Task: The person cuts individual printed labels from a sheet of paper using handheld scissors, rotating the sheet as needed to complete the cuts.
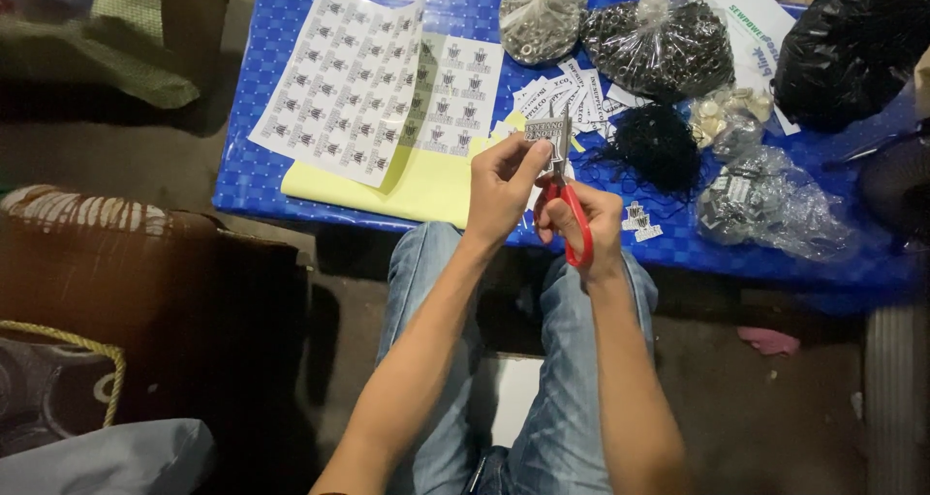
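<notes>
Where the two hands meet at the centre of the frame, a small printed label point(544, 130) is held just above the near edge of the desk point(291, 180). Left hand point(502, 187): fingers point(526, 158) closed together, thumb and forefinger pinching the label by its lower edge. Right hand point(584, 226): fingers curled shut through the red handles of a pair of scissors point(565, 187), blades pointing up the frame and meeting the label's right side; how far the blades are parted cannot be told.

Desk, blue checked surface, upper half of frame. On it, left of the hands: a white sheet of uncut labels point(341, 83) lying over a pale yellow sheet point(426, 190). Just above the hands: a loose heap of cut labels point(567, 93). Upper centre: two clear bags of small metal rings point(659, 54). Right of the hands: a tangle of black thread point(657, 146), a crumpled clear bag point(770, 204), and a black bag point(852, 45) at upper right.

Below the desk: blue jeans point(426, 292).
</notes>
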